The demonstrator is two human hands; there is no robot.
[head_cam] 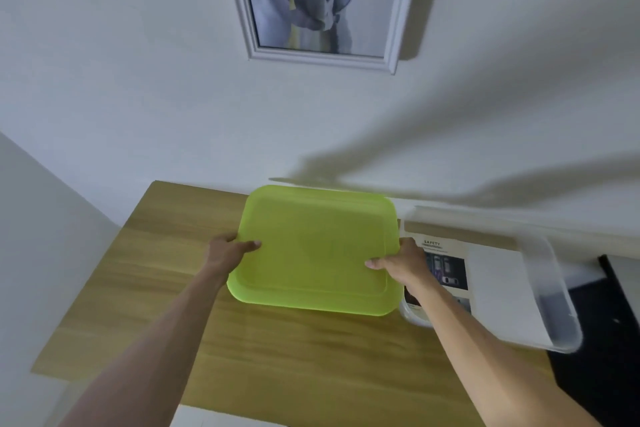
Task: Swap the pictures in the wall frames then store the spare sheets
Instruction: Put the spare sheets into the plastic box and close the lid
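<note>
A lime-green plastic lid [320,250] is held level above the wooden table [180,288]. My left hand [230,250] grips its left edge, thumb on top. My right hand [401,262] grips its right edge, thumb on top too. Just right of the lid stands a clear plastic storage box [554,274], open, with printed sheets [446,270] lying inside; the top one reads "SAFETY". A white-framed picture [311,0] hangs on the wall above the table, showing a greyish image.
The table's back edge meets the white wall. A dark surface [609,340] lies beyond the table's right end, partly under the box. A white wall or panel [41,211] stands at the left.
</note>
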